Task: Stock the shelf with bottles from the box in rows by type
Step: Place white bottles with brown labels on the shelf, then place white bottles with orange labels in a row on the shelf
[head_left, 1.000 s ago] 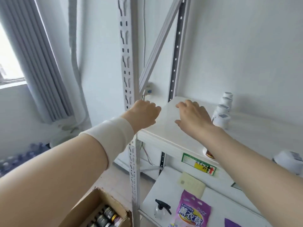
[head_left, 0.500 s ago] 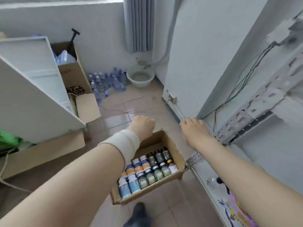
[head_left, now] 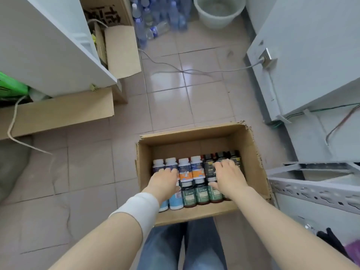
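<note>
Now you're at the picking step, both your left hand [head_left: 165,179] and right hand [head_left: 228,175] resting open on bottles [head_left: 190,170] in the box [head_left: 251,152]; next, close each around one type

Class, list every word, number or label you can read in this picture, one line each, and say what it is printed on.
No text can be read with confidence.
Bottle labels in the open cardboard box: printed, too small and blurred.
Black characters on the tall carton at upper left: partly hidden, unreadable.
Water bottles on the floor: labels too blurred.
</note>
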